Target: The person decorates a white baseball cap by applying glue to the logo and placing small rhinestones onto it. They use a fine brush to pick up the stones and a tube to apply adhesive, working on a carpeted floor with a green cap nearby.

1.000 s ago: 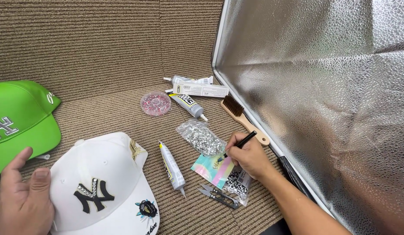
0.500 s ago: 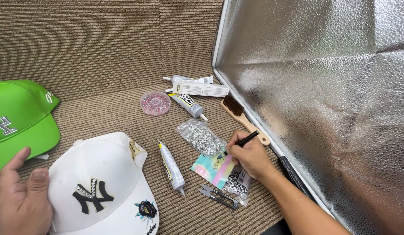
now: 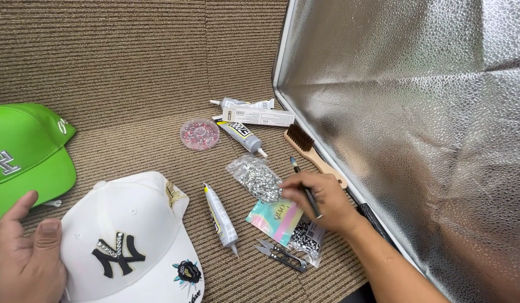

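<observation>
My left hand (image 3: pixel 25 255) rests flat on the side of a white cap (image 3: pixel 131 241) with a black emblem partly covered in small stones. My right hand (image 3: pixel 321 201) grips a thin black pen-like tool (image 3: pixel 303 185), its tip pointing up and away, over a pastel card (image 3: pixel 275 219) and a clear bag of silver rhinestones (image 3: pixel 257 177). A second bag of dark stones (image 3: pixel 307 238) lies partly under that hand. A glue tube (image 3: pixel 221 216) lies between the cap and the bags.
A green cap (image 3: pixel 24 151) sits at the left. A round pink dish of stones (image 3: pixel 199 133), two more glue tubes (image 3: pixel 243 134) and a box (image 3: pixel 259 116) lie farther back. A wooden brush (image 3: pixel 311 152) and small snips (image 3: pixel 279 255) lie nearby. A silver reflector panel (image 3: pixel 417 123) fills the right.
My right hand has shifted slightly left over the bags, and the pen tool has swung from pointing right to pointing up. My left hand has barely moved.
</observation>
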